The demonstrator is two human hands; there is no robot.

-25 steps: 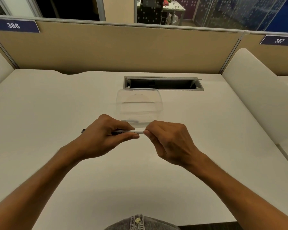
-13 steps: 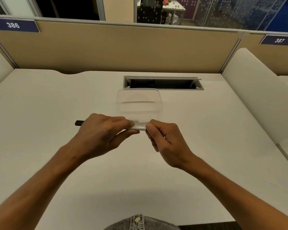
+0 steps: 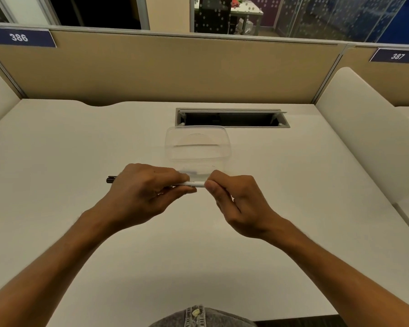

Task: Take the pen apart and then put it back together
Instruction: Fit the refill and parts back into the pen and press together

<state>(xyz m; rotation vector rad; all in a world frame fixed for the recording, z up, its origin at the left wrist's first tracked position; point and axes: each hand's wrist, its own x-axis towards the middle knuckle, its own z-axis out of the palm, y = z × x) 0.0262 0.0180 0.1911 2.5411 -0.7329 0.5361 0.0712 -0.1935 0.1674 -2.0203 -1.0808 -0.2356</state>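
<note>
pen [image 3: 191, 184] being held level over counter [image 3: 80, 142] | left hand [image 3: 142, 194] clamped on barrel for bracing | right hand [image 3: 236, 204] pinched on right end, likely for twisting

The pen [image 3: 194, 184] in my fingers has a smooth white plastic barrel with a glossy black end. Beyond it, the container [image 3: 197, 147] is clear plastic on the matt white desk [image 3: 80, 142].

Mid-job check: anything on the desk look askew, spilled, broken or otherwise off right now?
Nothing stands out. The pen is held level between the left hand and the right hand, above the desk. The clear plastic container sits upright just behind them. No spill or damage shows.
</note>
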